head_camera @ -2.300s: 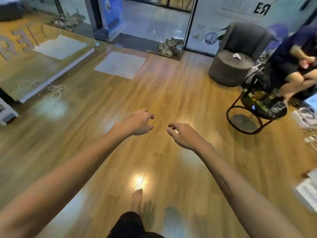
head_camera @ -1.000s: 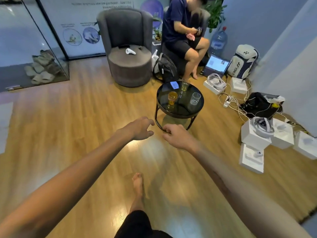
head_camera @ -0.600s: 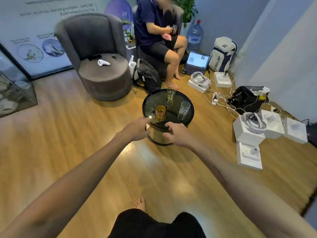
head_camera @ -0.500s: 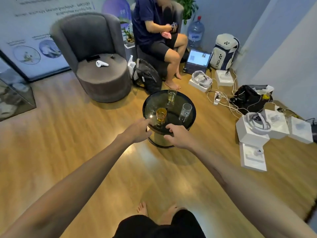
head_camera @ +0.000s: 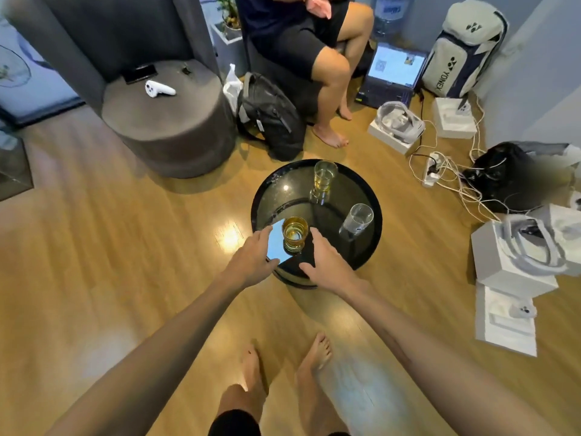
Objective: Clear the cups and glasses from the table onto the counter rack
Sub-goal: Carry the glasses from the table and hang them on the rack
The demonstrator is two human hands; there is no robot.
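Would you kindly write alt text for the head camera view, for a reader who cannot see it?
Two bare hands, left hand and right hand, reach either side of an amber-filled glass on a round black table, not yet touching it. Farther back stand a second amber glass and an empty clear glass.

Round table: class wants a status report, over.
Left hand and right hand open, flanking the near amber glass, not gripping. Three glasses on black table. Nothing in the way.
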